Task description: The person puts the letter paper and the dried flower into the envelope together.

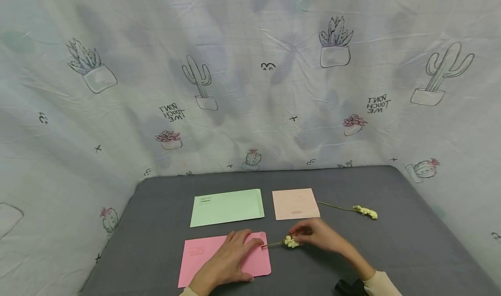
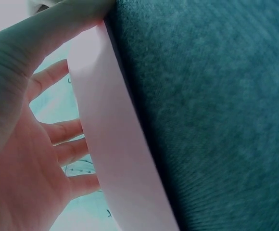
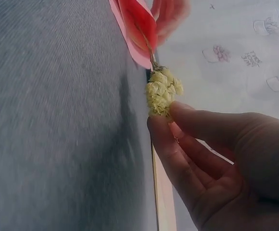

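Observation:
A pink envelope (image 1: pixel 213 254) lies at the near side of the table, and my left hand (image 1: pixel 231 261) rests spread on its right part. In the left wrist view the left fingers (image 2: pixel 65 130) reach out against the pale envelope edge (image 2: pixel 115 134). My right hand (image 1: pixel 318 235) pinches a pale yellow dried flower (image 1: pixel 290 242) by its head between thumb and fingertips. Its thin stem points left, its end at the envelope's right opening. The right wrist view shows the stem (image 3: pixel 144 38) running into the parted mouth of the envelope (image 3: pixel 138 24).
Farther back lie a green envelope (image 1: pixel 228 209) and a peach envelope (image 1: pixel 295 203). A second yellow dried flower (image 1: pixel 365 211) lies to their right. A black object (image 1: pixel 350 288) sits by my right wrist. A cactus-print cloth (image 1: pixel 250 91) hangs behind the grey table (image 1: pixel 156 217).

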`<action>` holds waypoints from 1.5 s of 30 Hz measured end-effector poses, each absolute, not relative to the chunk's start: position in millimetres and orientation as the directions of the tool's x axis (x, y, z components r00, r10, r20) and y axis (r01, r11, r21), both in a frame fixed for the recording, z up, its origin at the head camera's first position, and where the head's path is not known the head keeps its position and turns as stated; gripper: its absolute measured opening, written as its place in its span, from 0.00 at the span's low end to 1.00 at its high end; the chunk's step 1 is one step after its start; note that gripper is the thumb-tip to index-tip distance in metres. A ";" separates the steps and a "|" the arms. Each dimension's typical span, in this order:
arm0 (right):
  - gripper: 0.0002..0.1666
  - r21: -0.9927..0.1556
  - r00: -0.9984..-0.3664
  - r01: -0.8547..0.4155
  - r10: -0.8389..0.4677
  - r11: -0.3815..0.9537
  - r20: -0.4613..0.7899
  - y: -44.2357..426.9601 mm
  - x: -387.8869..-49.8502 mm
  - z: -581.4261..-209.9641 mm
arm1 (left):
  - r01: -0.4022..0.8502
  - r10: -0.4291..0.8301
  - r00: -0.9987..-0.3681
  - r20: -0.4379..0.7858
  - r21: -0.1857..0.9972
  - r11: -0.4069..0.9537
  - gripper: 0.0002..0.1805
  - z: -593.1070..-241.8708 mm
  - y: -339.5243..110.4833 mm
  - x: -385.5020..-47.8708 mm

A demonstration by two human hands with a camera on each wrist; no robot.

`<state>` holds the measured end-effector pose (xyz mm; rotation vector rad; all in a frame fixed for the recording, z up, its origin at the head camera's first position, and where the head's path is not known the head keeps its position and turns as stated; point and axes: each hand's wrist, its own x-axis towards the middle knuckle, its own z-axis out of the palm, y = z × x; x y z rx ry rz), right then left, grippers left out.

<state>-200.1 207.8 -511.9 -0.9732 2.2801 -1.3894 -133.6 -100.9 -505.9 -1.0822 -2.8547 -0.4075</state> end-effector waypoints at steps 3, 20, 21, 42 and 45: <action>0.09 -0.863 -0.712 -0.410 -0.694 0.294 0.102 202.3 -201.4 -512.9 | 0.661 0.644 -0.749 0.153 0.219 0.717 0.48 -506.9 -100.1 -133.5; 0.06 -0.838 -0.696 -0.445 -0.711 0.316 0.101 173.2 -201.8 -511.4 | 0.655 0.640 -0.755 0.140 0.208 0.727 0.47 -506.5 -101.3 -134.5; 0.06 -0.841 -0.699 -0.437 -0.709 0.320 0.094 171.2 -201.1 -511.2 | 0.653 0.640 -0.756 0.136 0.211 0.727 0.47 -506.0 -101.2 -134.6; 0.03 -0.848 -0.721 -0.416 -0.687 0.328 0.088 141.1 -176.8 -517.2 | 0.619 0.614 -0.783 0.103 0.234 0.750 0.47 -503.2 -90.1 -117.6; 0.04 -0.866 -0.736 -0.384 -0.673 0.320 0.078 139.6 -170.7 -518.1 | 0.609 0.607 -0.790 0.090 0.236 0.757 0.47 -502.1 -87.1 -113.3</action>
